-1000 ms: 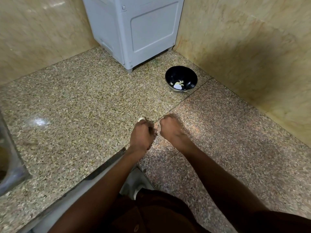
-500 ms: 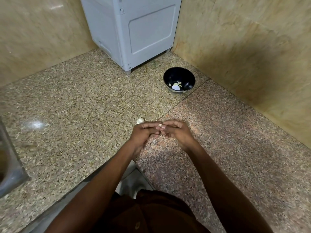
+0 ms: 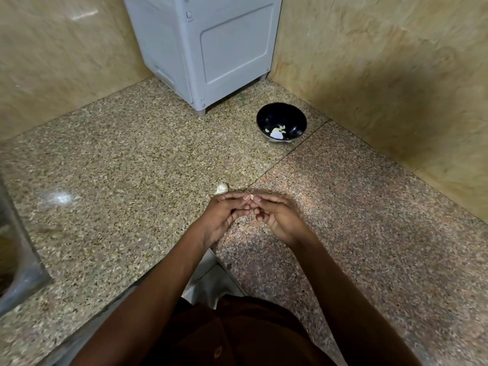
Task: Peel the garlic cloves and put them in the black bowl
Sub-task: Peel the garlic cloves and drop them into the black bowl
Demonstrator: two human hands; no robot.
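- The left hand (image 3: 224, 217) and the right hand (image 3: 277, 217) meet fingertip to fingertip over the counter (image 3: 118, 180); together their grip pinches a small garlic clove (image 3: 252, 197).
- Another garlic piece (image 3: 221, 188) lies on the counter just beside the left fingers, at 11 o'clock.
- The black bowl (image 3: 281, 122) sits well apart at 1 o'clock, near the wall corner, with pale bits inside.
- Bare counter lies between hands and bowl.
- The grey cabinet (image 3: 211, 48) stands at 12 o'clock.
- The counter's front edge runs under the left arm.

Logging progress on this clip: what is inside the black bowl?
The black bowl holds a few pale pieces low on its near side, likely peeled garlic; too small to count. Its near rim hides the very bottom edge. The rest of the inside shows bare.
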